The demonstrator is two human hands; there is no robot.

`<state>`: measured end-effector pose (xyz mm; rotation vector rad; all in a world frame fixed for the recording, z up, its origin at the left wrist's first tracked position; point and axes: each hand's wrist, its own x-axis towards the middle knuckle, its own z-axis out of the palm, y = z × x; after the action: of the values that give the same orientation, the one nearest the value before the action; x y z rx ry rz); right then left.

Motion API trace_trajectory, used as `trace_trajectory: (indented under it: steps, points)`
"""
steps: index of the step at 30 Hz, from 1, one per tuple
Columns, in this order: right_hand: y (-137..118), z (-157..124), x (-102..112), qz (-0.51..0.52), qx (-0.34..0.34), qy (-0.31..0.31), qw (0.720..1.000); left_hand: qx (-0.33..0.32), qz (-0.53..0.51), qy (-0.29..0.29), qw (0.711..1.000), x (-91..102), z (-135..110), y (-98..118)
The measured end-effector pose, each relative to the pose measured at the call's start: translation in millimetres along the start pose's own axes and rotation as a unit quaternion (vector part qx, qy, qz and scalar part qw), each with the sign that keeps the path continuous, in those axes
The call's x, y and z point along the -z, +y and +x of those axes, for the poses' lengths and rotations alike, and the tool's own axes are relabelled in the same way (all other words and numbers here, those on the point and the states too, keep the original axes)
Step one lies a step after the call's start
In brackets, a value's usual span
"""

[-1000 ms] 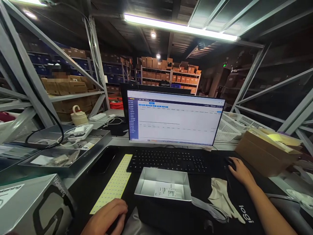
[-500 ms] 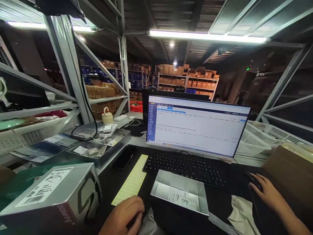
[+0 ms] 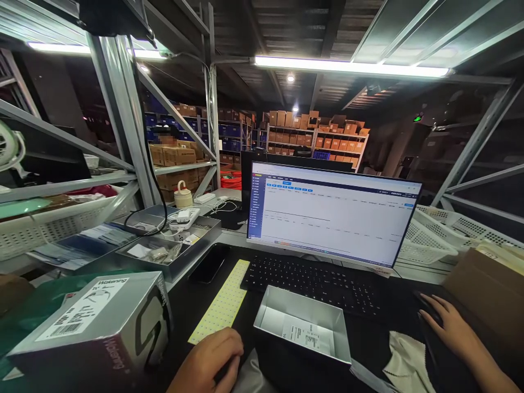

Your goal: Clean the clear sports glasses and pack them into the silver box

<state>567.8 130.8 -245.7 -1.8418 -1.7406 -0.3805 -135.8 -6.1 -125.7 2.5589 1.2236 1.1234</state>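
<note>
My right hand (image 3: 448, 325) lies over a black computer mouse (image 3: 428, 308) at the right of the dark desk mat, fingers along its top. At the bottom middle, my left hand (image 3: 210, 357) rests with its fingers curled in, and nothing shows in them. Just above it lies a yellow sheet of small round stickers (image 3: 221, 305). Beside it, to the right, are a grey crumpled piece of material (image 3: 251, 376) and an open silver box (image 3: 303, 330) with a printed label inside. A lit monitor (image 3: 331, 215) stands behind a black keyboard (image 3: 311, 284).
At left sits a closed Wakening box (image 3: 94, 327), with a phone (image 3: 210, 263) and a grey tray (image 3: 192, 245) of small items behind it. A beige cloth (image 3: 405, 357) lies near the right forearm. White baskets (image 3: 426, 237) and a cardboard box (image 3: 487, 295) stand at right.
The view has shifted slightly, so everything sits a little lower and further right. Both hands keep their places, and the monitor page looks the same.
</note>
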Motion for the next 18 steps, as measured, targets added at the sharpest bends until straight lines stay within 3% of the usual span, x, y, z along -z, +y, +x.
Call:
trace_trajectory:
  steps: [7,18]
  points:
    - [0.9,-0.2,-0.8,-0.009,-0.006,-0.012,1.0,-0.011,0.0,0.018,1.0,0.1,1.3,0.1]
    - [0.4,-0.7,-0.5,-0.002,-0.005,-0.002,1.0,0.004,0.003,-0.003,1.0,2.0,3.1,5.5]
